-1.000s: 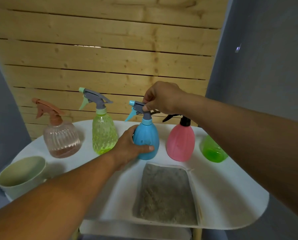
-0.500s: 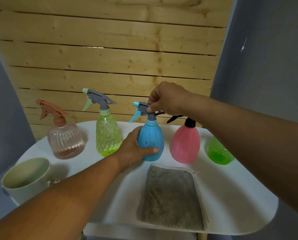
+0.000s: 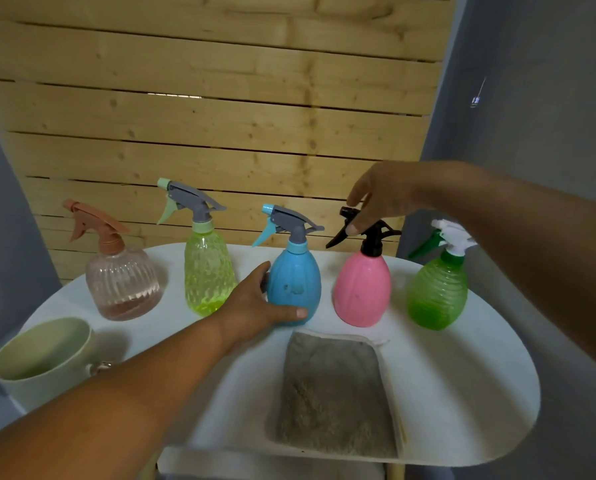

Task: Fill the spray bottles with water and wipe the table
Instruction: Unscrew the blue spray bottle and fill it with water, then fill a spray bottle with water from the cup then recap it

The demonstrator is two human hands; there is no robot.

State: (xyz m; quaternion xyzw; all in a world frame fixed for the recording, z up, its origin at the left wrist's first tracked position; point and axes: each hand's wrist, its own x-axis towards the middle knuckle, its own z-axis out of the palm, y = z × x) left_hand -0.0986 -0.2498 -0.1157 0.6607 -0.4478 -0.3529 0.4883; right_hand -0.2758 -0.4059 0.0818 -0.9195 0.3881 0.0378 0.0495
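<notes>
A row of five plastic spray bottles stands along the far edge of the white oval table (image 3: 462, 393). In the middle of the row is the opaque blue egg-shaped bottle (image 3: 294, 282) with a grey trigger head and light blue nozzle. The left hand (image 3: 255, 304) grips its lower body from the left side, thumb laid across the front near the base and fingers curled round behind.

Just right of it stands the opaque pink egg-shaped bottle (image 3: 362, 291) with a black trigger head. The right hand (image 3: 381, 197) hovers over that head, fingers loosely spread and holding nothing; the thumb tip touches the black trigger, or lies just in front of it, which one cannot be told.

At the right end of the row is the ribbed translucent green bottle (image 3: 438, 294) with a white and green sprayer, partly behind the right forearm. Left of the blue bottle stands the tall translucent yellow-green bottle (image 3: 208, 275) with a grey head, a little liquid at its bottom, and at the left end the squat ribbed clear pinkish bottle (image 3: 121, 284) with a terracotta sprayer, liquid in its lower part.

A grey fuzzy rectangular cloth (image 3: 334, 393) lies flat at the near edge of the table, in front of the blue and pink bottles. A pale green round plastic cup (image 3: 43, 362) sits at the left edge. Pale wooden slats (image 3: 220, 116) stand behind the table.
</notes>
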